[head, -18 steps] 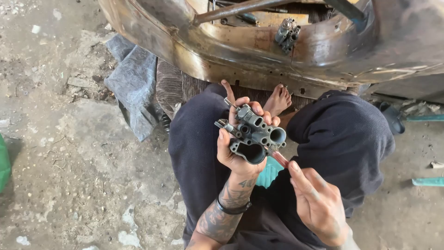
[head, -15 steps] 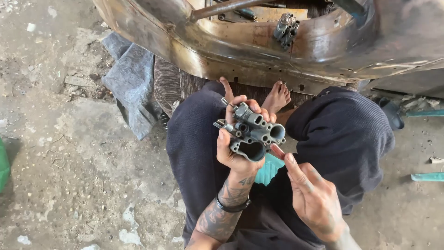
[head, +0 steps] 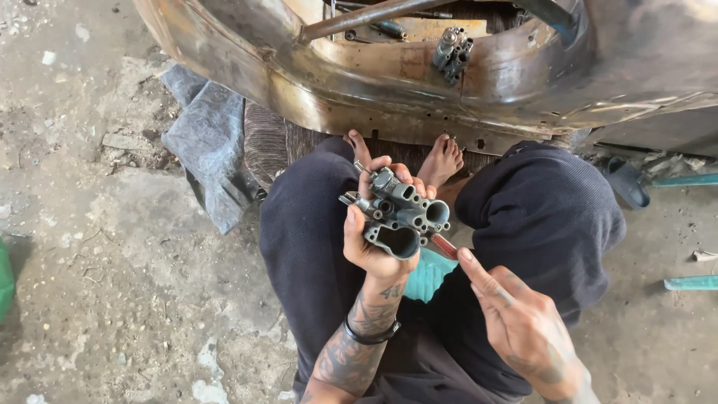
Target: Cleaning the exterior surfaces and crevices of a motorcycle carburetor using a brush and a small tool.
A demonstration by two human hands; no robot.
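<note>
Person sits cross-legged on rough grey concrete floor (head: 112,247), dark trousers, bare feet. Far left of the left hand: green edge of some object (head: 4,280) at frame border, can't tell what. Crumpled grey cloth (head: 209,150) lies on the floor up-left of the left hand, beside the knee.

Left hand (head: 374,239), tattooed forearm, black wristband (head: 368,334), is clamped around a grey cast-metal carburettor-like body with round bores and an oval opening (head: 404,217). Thumb on its left side, fingers curled over the top and back. The part is held up above the lap, openings facing the camera, tilted slightly.

Just right of and below the part: a thin red-handled tool (head: 443,245), mostly hidden, tip touching or just at the part's lower right edge; can't tell which. Teal cloth (head: 430,275) sits in the lap under it, between the two hands.

Right hand (head: 516,322) is lower right of the part, index finger stretched toward it, other fingers loosely folded; it seems to grip the red tool but the grasp is hidden, cannot tell.

Above both hands: large curved rusty-brown metal shell (head: 359,82) with a small grey metal assembly (head: 452,52) resting inside. Far right of the right hand: dark sandal (head: 627,182), teal strips (head: 692,282) on the floor.
</note>
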